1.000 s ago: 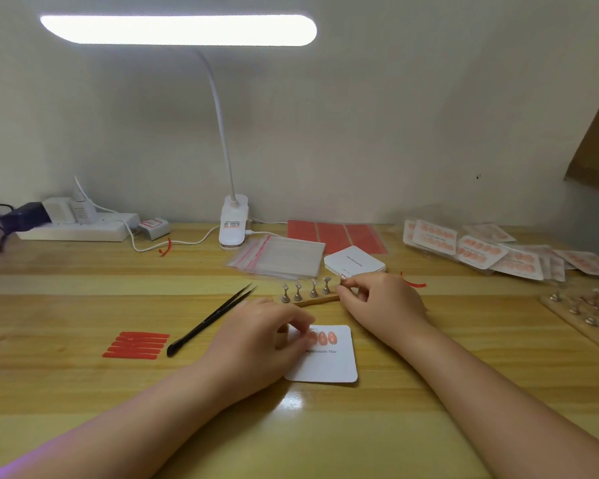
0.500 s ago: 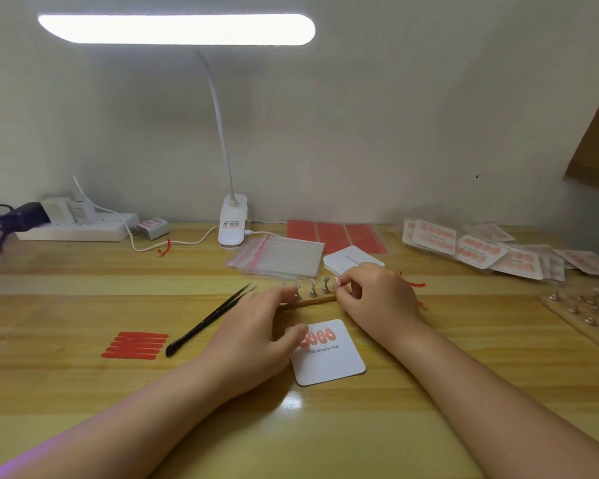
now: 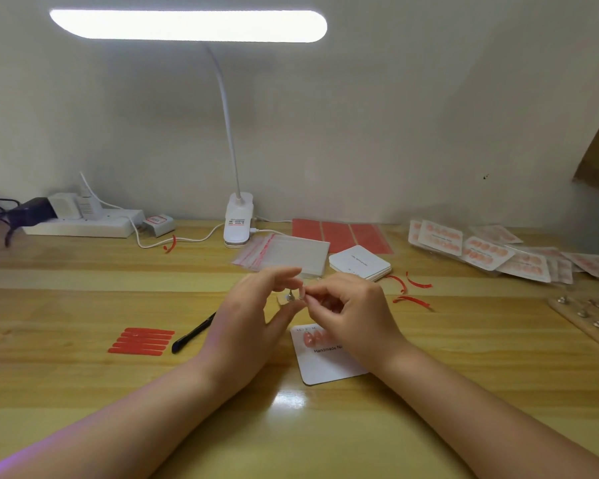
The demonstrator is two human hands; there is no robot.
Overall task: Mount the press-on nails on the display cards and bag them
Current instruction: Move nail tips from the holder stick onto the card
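My left hand (image 3: 249, 316) and my right hand (image 3: 353, 312) meet just above the table's middle. Between them is a small metal nail stand (image 3: 290, 296); my left thumb and fingers pinch it, though they are blurred. My right thumb and forefinger pinch a pale press-on nail (image 3: 303, 291) at the stand's top. Below lies a white display card (image 3: 325, 369) printed "Handmade Nail", with pink nails (image 3: 308, 337) stuck along its top; my right hand covers part of it.
Black tweezers (image 3: 194, 335) and red adhesive strips (image 3: 140, 340) lie to the left. Behind the hands are clear zip bags (image 3: 284, 252), a stack of blank cards (image 3: 360, 262) and red sheets (image 3: 339, 235). Bagged finished cards (image 3: 481, 250) and a wooden stand rack (image 3: 588, 316) are at the right.
Both hands have lifted off the table and come together around one metal stand. My left hand left the card, which has shifted and turned slightly.
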